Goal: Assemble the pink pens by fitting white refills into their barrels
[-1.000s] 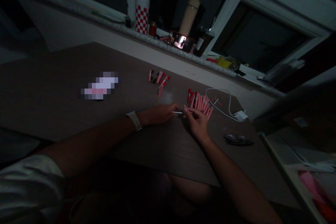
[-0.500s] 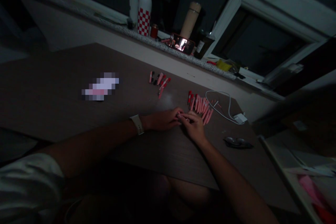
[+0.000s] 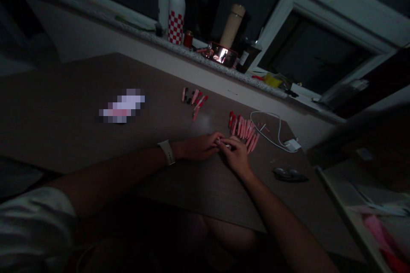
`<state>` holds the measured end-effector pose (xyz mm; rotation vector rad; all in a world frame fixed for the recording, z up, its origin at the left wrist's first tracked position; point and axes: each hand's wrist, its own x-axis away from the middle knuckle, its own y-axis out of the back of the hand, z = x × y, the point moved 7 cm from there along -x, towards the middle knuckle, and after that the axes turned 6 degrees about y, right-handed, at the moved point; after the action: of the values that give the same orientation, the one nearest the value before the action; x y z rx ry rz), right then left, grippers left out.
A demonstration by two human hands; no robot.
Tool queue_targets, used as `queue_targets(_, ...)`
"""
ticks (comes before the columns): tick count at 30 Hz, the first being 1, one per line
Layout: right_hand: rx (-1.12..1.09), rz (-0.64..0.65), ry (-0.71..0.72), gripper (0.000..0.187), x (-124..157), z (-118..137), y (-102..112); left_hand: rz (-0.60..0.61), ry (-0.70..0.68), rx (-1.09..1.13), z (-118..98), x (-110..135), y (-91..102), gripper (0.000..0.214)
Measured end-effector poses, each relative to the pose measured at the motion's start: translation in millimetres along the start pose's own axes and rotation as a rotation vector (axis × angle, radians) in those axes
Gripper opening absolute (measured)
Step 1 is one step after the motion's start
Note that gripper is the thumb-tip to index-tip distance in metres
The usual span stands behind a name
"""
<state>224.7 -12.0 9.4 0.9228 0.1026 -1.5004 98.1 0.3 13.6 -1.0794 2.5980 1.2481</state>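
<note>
My left hand (image 3: 197,146) and my right hand (image 3: 237,153) meet fingertip to fingertip on the brown table (image 3: 64,136). Both are closed round a small pale stick-like piece (image 3: 224,143), mostly hidden by the fingers. A watch with a pale strap (image 3: 167,152) sits on my left wrist. Just beyond my right hand lies a row of several pink and red tubes (image 3: 244,128). A smaller cluster of pink and dark tubes (image 3: 194,99) lies farther back.
A white cable with a charger (image 3: 290,144) curls right of the tube row. Dark glasses (image 3: 290,174) lie near the right edge. On the window sill stand a checked bottle (image 3: 176,13), a tan flask (image 3: 232,25) and a lit phone (image 3: 222,54).
A second ago my hands were slightly apart with the pale stick showing between them. They have come together and now cover most of it.
</note>
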Motion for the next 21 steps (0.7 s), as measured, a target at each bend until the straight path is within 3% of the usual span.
queue_targets(3, 0.010, -0.011, -0.010, 0.016, 0.2, -1.3, 1.1, 0.042, 0.001, 0.018, 0.3, -0.6, -0.6, 0.025)
queue_targets(11, 0.019, -0.095, -0.010, 0.019, 0.0, -1.4, 8.0, 0.008, 0.037, -0.068, 4.2, -2.1, 3.6, 0.022)
queue_targets(21, 0.068, -0.036, -0.002, 0.017, -0.1, -3.2, 4.7, -0.009, 0.035, 0.027, 4.8, -1.5, 4.8, 0.030)
